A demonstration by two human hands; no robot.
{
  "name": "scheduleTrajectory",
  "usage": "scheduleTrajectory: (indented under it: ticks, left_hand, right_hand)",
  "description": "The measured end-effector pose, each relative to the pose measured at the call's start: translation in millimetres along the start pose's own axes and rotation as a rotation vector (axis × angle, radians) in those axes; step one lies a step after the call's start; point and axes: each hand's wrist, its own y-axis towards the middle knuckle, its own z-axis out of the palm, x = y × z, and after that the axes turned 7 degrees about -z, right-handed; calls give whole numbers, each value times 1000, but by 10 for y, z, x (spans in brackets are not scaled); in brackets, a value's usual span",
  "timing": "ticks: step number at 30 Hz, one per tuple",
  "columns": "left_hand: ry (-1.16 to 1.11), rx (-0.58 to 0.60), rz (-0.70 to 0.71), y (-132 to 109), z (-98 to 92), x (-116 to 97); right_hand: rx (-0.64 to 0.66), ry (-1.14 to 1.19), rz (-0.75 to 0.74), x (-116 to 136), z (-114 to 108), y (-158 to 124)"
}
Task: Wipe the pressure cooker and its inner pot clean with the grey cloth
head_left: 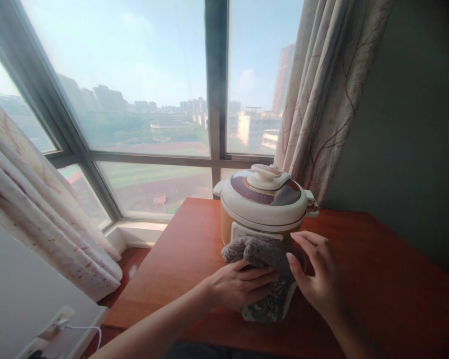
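1. Far side: big window (134, 99) with a hazy city view, patterned curtain (322, 99) hanging at the right, a second curtain (41, 224) bunched at the left.
2. Reddish wooden table (377, 279), running from the near edge up to the window.
3. On the table's middle, towards the far edge: cream and brown pressure cooker (264, 199), upright, lid on, handle knob on top.
4. Against the cooker's near front wall: grey cloth (262, 254), bunched at the top and hanging down over the control panel to the tabletop.
5. left hand (239, 286): palm down on the cloth, fingers curled over it and pressing it to the cooker, so closed on the cloth.
6. right hand (318, 276): spread open with straight fingers, gripping nothing, thumb at the cloth's right edge. Hard to tell whether the fingertips rest on the cooker wall or only hover beside it.
7. Judging by this: a wiping pass over the front of the cooker, low on the body, lid and sides untouched by the cloth.
8. For any further stroke: firm bracing from the open hand, so as not to shove the pot across the smooth wood.
9. Near left, low: white plug and cable (58, 321) in a socket.
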Motion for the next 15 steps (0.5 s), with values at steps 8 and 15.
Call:
scheduleTrajectory:
  ticks: [8,15]
  left_hand:
    - [-332,-404,-392,-203,48,-51]
    - [-172,-726,-405,-431,488,-89]
  right_hand:
    - [105,240,382,49,230,-320]
    - [156,503,647,200,64,-44]
